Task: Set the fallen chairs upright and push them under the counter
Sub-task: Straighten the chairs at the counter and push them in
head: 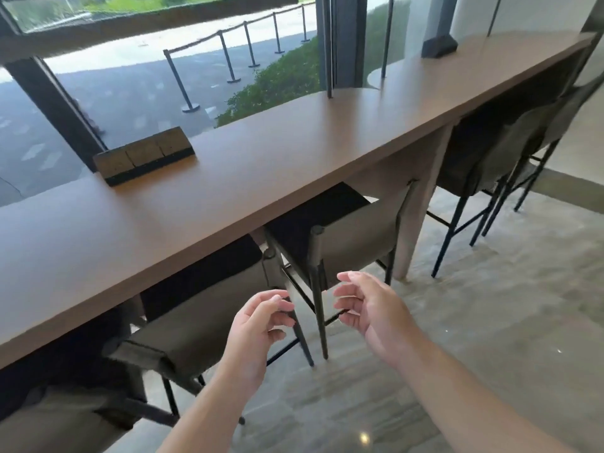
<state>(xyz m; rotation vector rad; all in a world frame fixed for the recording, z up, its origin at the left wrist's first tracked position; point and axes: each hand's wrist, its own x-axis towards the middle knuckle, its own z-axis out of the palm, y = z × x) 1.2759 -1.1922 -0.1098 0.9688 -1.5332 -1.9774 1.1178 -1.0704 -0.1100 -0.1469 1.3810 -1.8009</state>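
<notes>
Both hands hang free at lower centre, holding nothing: left hand (258, 325) and right hand (366, 305) loosely curled, palms facing. Just past them two chairs (356, 237) (199, 315) stand upright, tucked under the counter (228, 178). More chairs (490, 152) sit tucked at upper right.

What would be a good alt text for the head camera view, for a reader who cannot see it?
Two bare hands, the left hand and right hand, hover open and hold nothing in front of upright grey chairs tucked under a long wooden counter. A small dark socket block sits on the counter beside a window.
</notes>
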